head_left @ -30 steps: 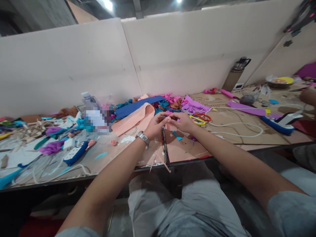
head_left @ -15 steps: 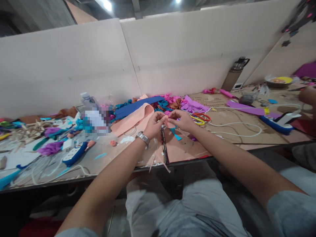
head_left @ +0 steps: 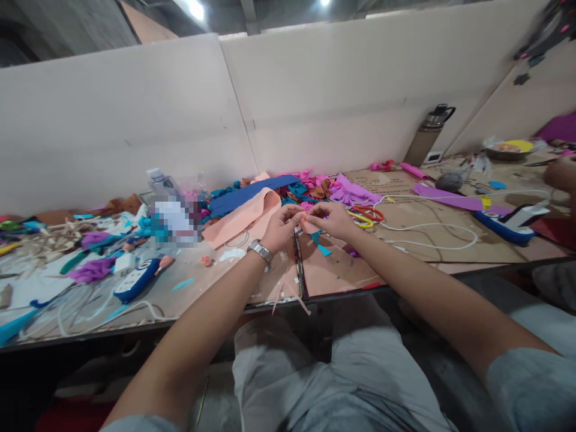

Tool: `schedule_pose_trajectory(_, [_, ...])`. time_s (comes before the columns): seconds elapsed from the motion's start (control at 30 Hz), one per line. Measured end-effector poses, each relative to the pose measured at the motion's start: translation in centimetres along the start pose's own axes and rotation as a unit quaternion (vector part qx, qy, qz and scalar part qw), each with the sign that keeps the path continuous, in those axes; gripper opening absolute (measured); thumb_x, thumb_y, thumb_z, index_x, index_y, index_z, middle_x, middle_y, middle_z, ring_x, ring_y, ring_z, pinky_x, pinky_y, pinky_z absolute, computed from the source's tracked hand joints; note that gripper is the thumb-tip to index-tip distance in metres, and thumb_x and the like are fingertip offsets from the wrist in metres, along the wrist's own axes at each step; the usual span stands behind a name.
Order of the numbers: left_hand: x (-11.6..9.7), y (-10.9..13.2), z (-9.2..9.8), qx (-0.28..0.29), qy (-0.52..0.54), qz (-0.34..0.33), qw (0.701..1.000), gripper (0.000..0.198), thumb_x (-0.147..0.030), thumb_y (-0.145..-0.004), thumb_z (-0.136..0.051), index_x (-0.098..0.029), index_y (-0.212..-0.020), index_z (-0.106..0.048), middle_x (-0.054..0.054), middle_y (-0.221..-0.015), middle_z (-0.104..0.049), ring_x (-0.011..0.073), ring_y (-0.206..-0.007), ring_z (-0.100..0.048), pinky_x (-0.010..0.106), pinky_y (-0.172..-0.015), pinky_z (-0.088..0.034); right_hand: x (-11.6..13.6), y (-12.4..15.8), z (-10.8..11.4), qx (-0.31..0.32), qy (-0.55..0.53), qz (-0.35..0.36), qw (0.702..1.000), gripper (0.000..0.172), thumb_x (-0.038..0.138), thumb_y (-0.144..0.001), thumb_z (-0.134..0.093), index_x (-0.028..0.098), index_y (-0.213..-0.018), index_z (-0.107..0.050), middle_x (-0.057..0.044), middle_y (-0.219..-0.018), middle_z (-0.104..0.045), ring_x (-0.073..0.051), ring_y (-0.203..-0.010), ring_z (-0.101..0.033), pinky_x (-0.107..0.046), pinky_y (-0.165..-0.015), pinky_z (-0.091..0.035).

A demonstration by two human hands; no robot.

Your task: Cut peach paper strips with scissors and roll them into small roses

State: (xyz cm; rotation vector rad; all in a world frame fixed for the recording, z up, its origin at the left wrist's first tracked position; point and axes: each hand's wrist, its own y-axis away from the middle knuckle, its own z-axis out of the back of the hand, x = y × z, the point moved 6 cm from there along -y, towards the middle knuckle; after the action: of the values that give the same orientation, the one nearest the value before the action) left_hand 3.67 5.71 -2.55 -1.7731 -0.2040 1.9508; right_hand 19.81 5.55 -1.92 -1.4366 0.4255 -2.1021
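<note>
Between my two hands is a small piece of peach crepe paper point(head_left: 308, 225), held above the table's front part. My left hand point(head_left: 281, 228), with a metal watch point(head_left: 261, 251) on its wrist, pinches the paper from the left. My right hand point(head_left: 333, 220) grips it from the right between thumb and fingers. Partly covered fingertips hide its exact shape. Behind my left hand lies a larger folded peach crepe paper sheet point(head_left: 243, 219). A small peach paper rosette point(head_left: 206, 261) rests on the table to the left.
Piled at the back are coloured paper pieces point(head_left: 348, 191) and a blue sheet point(head_left: 254, 195). Blue power strips point(head_left: 136, 280) with white cables lie on both sides. A flask point(head_left: 425, 135) stands against the partition at the right. Another person's hand point(head_left: 561, 175) shows at the far right edge.
My fingers have shifted slightly around the peach paper, and my legs have moved a little. Both hands stay in nearly the same place.
</note>
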Motion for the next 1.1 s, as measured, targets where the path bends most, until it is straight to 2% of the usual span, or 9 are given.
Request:
schedule_pose_trajectory(0.1, [0.0, 0.0, 0.0, -0.005, -0.004, 0.006, 1.0, 0.035, -0.046, -0.08, -0.078, -0.017, -0.097, -0.068, 0.005, -0.092, -0.071, 0.0163, -0.087, -0.065, 0.029, -0.08, -0.05, -0.3, -0.1, 0.1, -0.014, -0.028, -0.007, 0.999, 0.031, 0.049, -0.083, -0.072, 0.018, -0.08, -0.07, -0.003, -0.072, -0.068, -0.016, -0.064, -0.057, -0.029, -0.061, -0.043])
schedule_pose_trajectory(0.23, [1.0, -0.1, 0.3, -0.033, 0.101, 0.066, 0.992, 0.032, -0.037, -0.075, -0.084, -0.016, -0.091, -0.067, 0.002, -0.082, -0.068, 0.0109, -0.073, -0.061, 0.024, -0.069, -0.048, -0.8, -0.3, 0.3, -0.039, -0.08, -0.013, 0.996, 0.035, 0.054, -0.088, -0.064, 0.019, -0.091, -0.065, -0.003, -0.083, -0.067, -0.018, -0.076, -0.061, -0.031, -0.07, -0.049])
schedule_pose_trajectory(0.3, [1.4, -0.2, 0.5, -0.047, 0.147, 0.091, 0.984, 0.031, -0.035, -0.075, -0.084, -0.016, -0.091, -0.066, -0.001, -0.077, -0.066, 0.0087, -0.066, -0.058, 0.022, -0.066, -0.048, -0.8, -0.3, 0.3, -0.033, -0.085, -0.013, 0.996, 0.036, 0.055, -0.087, -0.065, 0.02, -0.094, -0.063, -0.003, -0.084, -0.066, -0.017, -0.075, -0.061, -0.03, -0.069, -0.049])
schedule_pose_trajectory(0.47, [1.4, -0.2, 0.7, -0.062, 0.207, 0.113, 0.97, 0.028, -0.033, -0.077, -0.079, -0.018, -0.09, -0.059, -0.002, -0.074, -0.065, 0.0082, -0.067, -0.063, 0.022, -0.069, -0.052, 0.5, 0.1, 0.0, 0.004, -0.031, 0.062, 0.998, 0.042, 0.045, -0.073, -0.083, 0.021, -0.101, -0.064, -0.004, -0.099, -0.065, -0.016, -0.078, -0.058, -0.031, -0.071, -0.049])
schedule_pose_trajectory(0.6, [1.0, -0.1, 0.3, -0.048, 0.255, 0.118, 0.958, 0.03, -0.028, -0.075, -0.077, -0.019, -0.099, -0.061, 0.0, -0.084, -0.07, 0.0093, -0.071, -0.066, 0.023, -0.071, -0.054, 1.0, 0.4, -0.3, 0.024, -0.025, 0.093, 0.995, 0.038, 0.042, -0.082, -0.076, 0.023, -0.112, -0.065, -0.005, -0.105, -0.065, -0.018, -0.083, -0.06, -0.031, -0.073, -0.049])
schedule_pose_trajectory(0.7, [1.1, 0.0, 0.1, -0.041, 0.253, 0.116, 0.96, 0.032, -0.025, -0.073, -0.078, -0.018, -0.101, -0.065, 0.001, -0.089, -0.071, 0.0104, -0.075, -0.067, 0.025, -0.074, -0.055, 0.8, 0.4, -0.2, 0.021, -0.062, 0.082, 0.994, 0.033, 0.045, -0.09, -0.066, 0.023, -0.115, -0.064, -0.005, -0.101, -0.066, -0.02, -0.087, -0.062, -0.032, -0.075, -0.051])
schedule_pose_trajectory(0.83, [1.2, 0.0, -0.2, -0.027, 0.222, 0.101, 0.97, 0.029, -0.025, -0.073, -0.08, -0.017, -0.098, -0.069, 0.002, -0.092, -0.071, 0.0125, -0.082, -0.067, 0.027, -0.08, -0.056, 1.1, 0.4, -0.1, 0.014, -0.034, 0.089, 0.995, 0.03, 0.043, -0.089, -0.068, 0.023, -0.112, -0.064, -0.005, -0.1, -0.066, -0.016, -0.078, -0.06, -0.031, -0.071, -0.051])
schedule_pose_trajectory(1.1, [1.6, 0.1, -0.4, -0.006, 0.174, 0.09, 0.981, 0.027, -0.03, -0.076, -0.08, -0.017, -0.096, -0.069, 0.003, -0.095, -0.07, 0.0136, -0.086, -0.067, 0.029, -0.083, -0.055, 2.1, 0.2, 0.3, -0.027, 0.044, 0.153, 0.987, 0.018, 0.04, -0.089, -0.07, 0.022, -0.091, -0.072, -0.005, -0.094, -0.063, -0.016, -0.079, -0.058, -0.031, -0.07, -0.049])
